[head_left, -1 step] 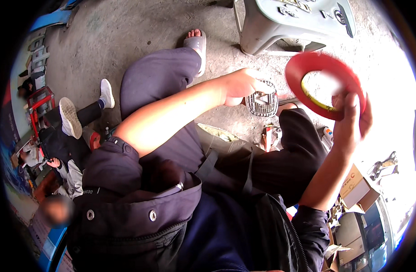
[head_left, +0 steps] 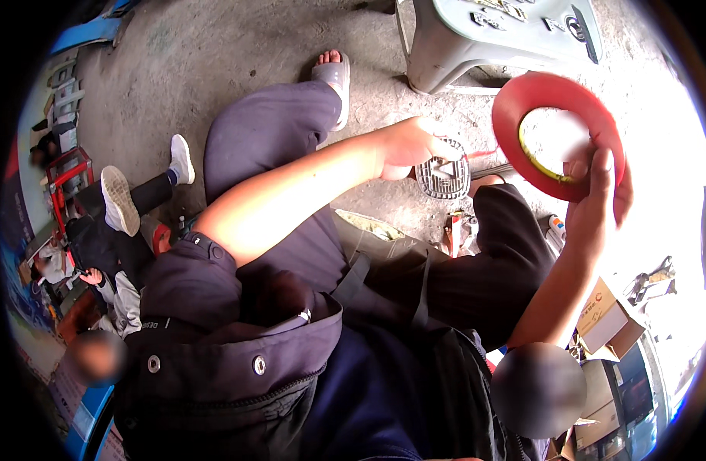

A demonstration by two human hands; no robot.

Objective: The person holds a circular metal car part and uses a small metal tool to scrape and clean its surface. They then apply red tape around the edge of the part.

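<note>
My left hand [head_left: 411, 147] is closed on the edge of an oval car emblem [head_left: 443, 181], whose ribbed, grid-like back faces me. Its grey face is crossed by dark gaps, with a triangle near the middle. To the right, my raised right hand [head_left: 601, 198] grips a roll of red tape [head_left: 514, 104] by its lower right side, thumb over the rim. The roll has a yellow core ring. A thin red tape strip [head_left: 485, 154] runs between the emblem and the roll. How the strip meets the emblem is too small to tell.
A grey plastic stool [head_left: 437, 58] at the top carries several small metal badges. An open cardboard box [head_left: 603, 319] stands at the right. Between my legs lie small bottles or packs [head_left: 462, 233]. Another person [head_left: 111, 253] sits far left beside a red metal frame [head_left: 68, 184].
The tape roll in my right hand has shifted slightly up and to the right. A red strip now shows between it and the emblem. My left hand has hardly moved.
</note>
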